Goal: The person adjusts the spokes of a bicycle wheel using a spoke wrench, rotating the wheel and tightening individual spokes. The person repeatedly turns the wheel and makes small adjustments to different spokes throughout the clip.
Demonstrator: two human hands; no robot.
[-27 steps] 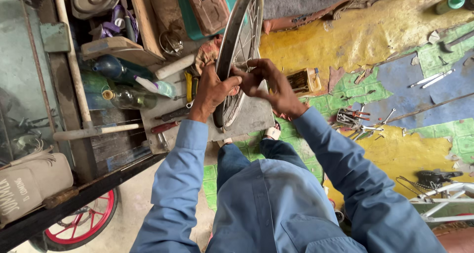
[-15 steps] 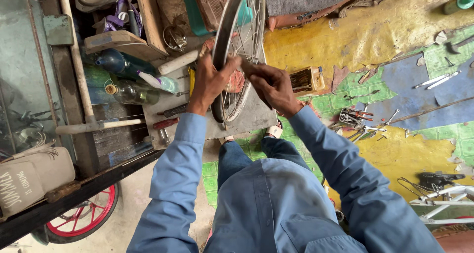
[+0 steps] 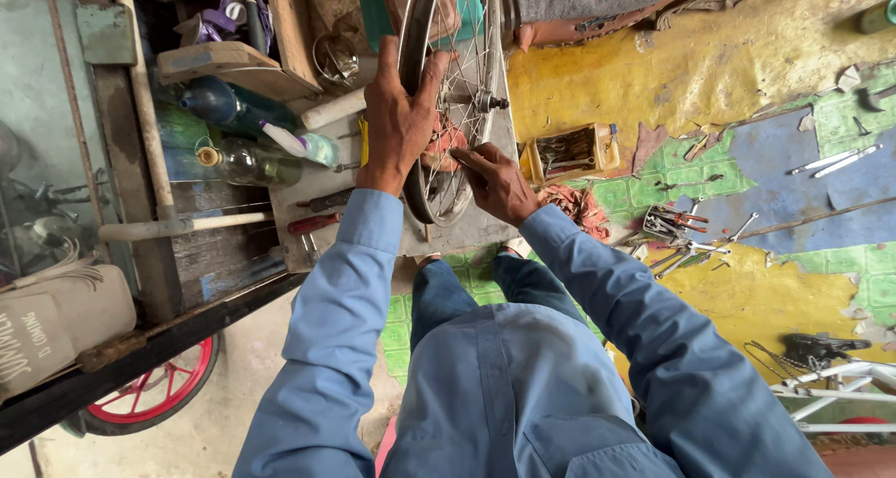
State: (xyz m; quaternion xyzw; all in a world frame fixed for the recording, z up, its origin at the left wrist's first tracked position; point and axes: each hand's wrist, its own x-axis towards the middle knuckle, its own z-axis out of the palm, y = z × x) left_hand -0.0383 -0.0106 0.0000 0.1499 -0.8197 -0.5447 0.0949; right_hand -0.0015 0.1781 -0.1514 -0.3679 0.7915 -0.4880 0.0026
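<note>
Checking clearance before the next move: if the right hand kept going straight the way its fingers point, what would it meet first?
The right hand points into the wheel; it would likely meet the spokes almost at once, though depth is unclear.

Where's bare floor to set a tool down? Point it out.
Free: yellow floor between the loose tools and the white frame. Crowded: the cart left of the wheel, which both hands work on.

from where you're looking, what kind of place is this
Most likely a small bicycle repair workshop. The left hand steadies a spoked wheel while the right hand works at its spokes; loose hand tools lie on the worn painted floor, beside a yellow parts tray.
</note>
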